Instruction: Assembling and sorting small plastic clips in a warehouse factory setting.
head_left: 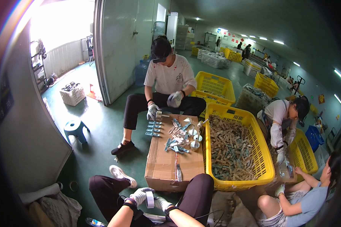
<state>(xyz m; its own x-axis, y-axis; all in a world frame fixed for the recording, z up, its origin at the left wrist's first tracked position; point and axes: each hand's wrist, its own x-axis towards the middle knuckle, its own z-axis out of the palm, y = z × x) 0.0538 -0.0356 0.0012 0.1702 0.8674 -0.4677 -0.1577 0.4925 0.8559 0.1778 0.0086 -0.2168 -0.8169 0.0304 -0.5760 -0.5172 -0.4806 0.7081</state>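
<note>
In white gloves, my hands are low in front of me between my knees. My left hand (139,195) is closed on a roll of white tape (150,199), held on edge. My right hand (163,204) is just right of the roll, fingers curled toward it; what they pinch is hidden. Beyond them, a cardboard box (161,166) carries a loose pile of blue and pink clothes pegs (177,137). Several blue pegs (153,128) lie in a row at its left edge. White round tubs (194,145) with sticks stand at its right.
A yellow crate (267,166) full of pegs adjoins the box. Opposite me sits a co-worker (174,75), gloved hands over the box's far edge. Two more people (307,204) work at the right. A blue stool (75,130) is at the left; a bottle (94,222) lies near my leg.
</note>
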